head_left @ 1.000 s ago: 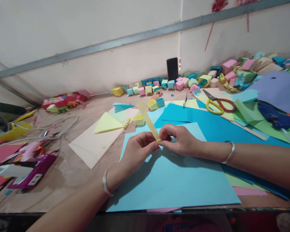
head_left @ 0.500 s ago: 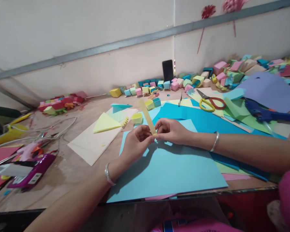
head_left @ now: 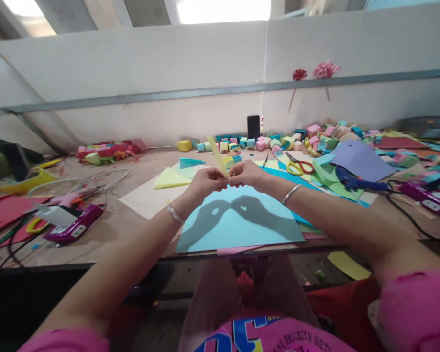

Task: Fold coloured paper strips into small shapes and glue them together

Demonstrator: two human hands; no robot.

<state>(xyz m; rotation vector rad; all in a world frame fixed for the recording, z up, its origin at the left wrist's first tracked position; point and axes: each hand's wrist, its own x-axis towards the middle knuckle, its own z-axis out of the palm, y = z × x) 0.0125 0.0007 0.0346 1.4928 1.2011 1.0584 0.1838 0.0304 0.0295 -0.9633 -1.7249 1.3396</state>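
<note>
A narrow pale-yellow paper strip (head_left: 217, 156) slants up and to the left from between my two hands. My left hand (head_left: 208, 180) pinches its lower end, with the fingers curled. My right hand (head_left: 246, 174) closes on the same end from the other side, fingertips touching or nearly touching those of the left. Both hands are raised above a light-blue paper sheet (head_left: 238, 230), where their shadows fall. The very end of the strip is hidden by the fingers. A folded yellow paper piece (head_left: 171, 178) lies left of my left hand.
Red-and-yellow-handled scissors (head_left: 299, 167) and a blue glue gun (head_left: 355, 181) lie to the right. Small paper boxes (head_left: 238, 143) line the back, near an upright phone (head_left: 253, 127). Purple power strips (head_left: 75, 225) with cables sit at both sides. A purple sheet (head_left: 363, 160) lies at the right.
The head view has tilted up, showing more wall above and my lap below. My hands have risen off the light-blue sheet, still pinching the yellow strip.
</note>
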